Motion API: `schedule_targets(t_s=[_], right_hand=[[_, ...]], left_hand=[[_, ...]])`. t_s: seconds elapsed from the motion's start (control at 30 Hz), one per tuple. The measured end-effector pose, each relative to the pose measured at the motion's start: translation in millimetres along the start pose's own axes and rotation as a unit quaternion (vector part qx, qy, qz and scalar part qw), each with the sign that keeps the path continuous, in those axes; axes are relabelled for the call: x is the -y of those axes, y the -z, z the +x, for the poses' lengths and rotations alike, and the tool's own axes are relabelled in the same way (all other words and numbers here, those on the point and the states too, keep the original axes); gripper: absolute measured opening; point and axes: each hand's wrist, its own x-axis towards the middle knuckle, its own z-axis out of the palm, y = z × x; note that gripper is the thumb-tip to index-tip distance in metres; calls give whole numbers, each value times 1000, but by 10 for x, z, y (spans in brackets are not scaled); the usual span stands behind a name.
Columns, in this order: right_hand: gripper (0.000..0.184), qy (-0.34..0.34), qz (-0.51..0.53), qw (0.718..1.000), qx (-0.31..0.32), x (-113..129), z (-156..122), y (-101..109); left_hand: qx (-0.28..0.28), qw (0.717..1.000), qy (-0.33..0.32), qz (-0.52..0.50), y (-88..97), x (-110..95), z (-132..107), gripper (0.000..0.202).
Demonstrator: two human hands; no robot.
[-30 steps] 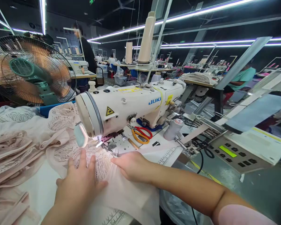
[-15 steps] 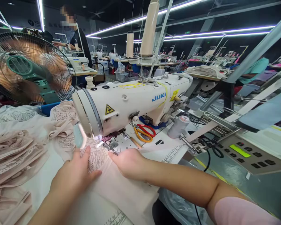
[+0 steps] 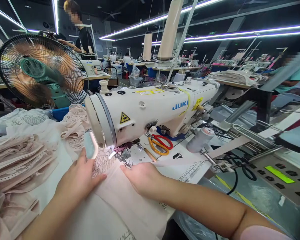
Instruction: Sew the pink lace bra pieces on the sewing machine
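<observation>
My left hand (image 3: 77, 178) lies on pale pink lace fabric (image 3: 105, 162) left of the needle, thumb stretched out and apart from the fingers. On the other side of the cloth, my right hand (image 3: 143, 179) pinches the edge of the smooth fabric (image 3: 126, 196) close to the presser foot; its curled fingers are mostly hidden. The fabric runs under the head of a white sewing machine (image 3: 152, 106), where a small lamp lights it. The needle itself is hard to make out.
Scissors with red and orange handles (image 3: 160, 150), a black blade (image 3: 177, 156) and a grey thread cone (image 3: 201, 140) lie or stand right of the needle. Folded pink garments (image 3: 17, 163) are piled at left. Behind them stands a fan (image 3: 42, 71). A control panel (image 3: 280, 175) is at right.
My view has turned slightly left, so the machine appears farther right. My left fingers have drawn closer together on the lace. The right hand keeps its pinch near the presser foot.
</observation>
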Motion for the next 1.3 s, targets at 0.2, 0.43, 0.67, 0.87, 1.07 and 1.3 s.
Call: schedule_targets(t_s=[0.2, 0.43, 0.67, 0.87, 1.07, 1.3], right_hand=[[67, 4, 4, 1000, -18, -32, 9, -72], [59, -3, 22, 999, -32, -42, 14, -74], [30, 31, 59, 994, -91, -145, -97, -84], [24, 150, 167, 958, -176, -467, -444, -236], [25, 213, 161, 947, -180, -583, -645, -461], [28, 206, 100, 954, -196, -527, -569, -480]], left_hand=[[-8, 1000, 3, -21, 23, 26, 29, 72], [-37, 999, 28, -18, -10, 64, 79, 64], [-153, 986, -60, -39, -73, -200, -145, 40], [32, 951, -307, -20, -123, -773, -618, 26], [121, 951, -285, 20, 51, -789, -662, 39], [91, 942, -320, 40, 63, -618, -552, 45]])
